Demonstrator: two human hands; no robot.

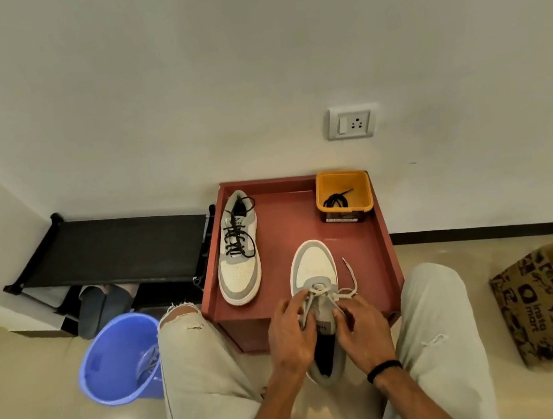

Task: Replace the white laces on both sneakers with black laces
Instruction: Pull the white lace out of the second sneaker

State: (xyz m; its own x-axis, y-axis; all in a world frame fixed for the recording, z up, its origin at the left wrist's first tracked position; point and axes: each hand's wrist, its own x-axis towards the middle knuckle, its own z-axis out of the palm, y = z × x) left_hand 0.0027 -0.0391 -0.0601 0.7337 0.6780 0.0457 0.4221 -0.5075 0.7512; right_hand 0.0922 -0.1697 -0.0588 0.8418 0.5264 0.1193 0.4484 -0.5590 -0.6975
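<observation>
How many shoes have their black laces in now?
One. The far sneaker already wears a black lace. Both hands, left hand and right hand, are pulling the white lace out of the near sneaker. Still left: threading the spare black lace waiting in the yellow tub.

On the red rimmed table [379, 251]: black-laced grey-white sneaker [237, 251] left, white-laced grey-white sneaker [314, 275] front right, yellow plastic tub [343, 191] behind it. Left, on the floor: blue plastic bucket [117, 357].
</observation>
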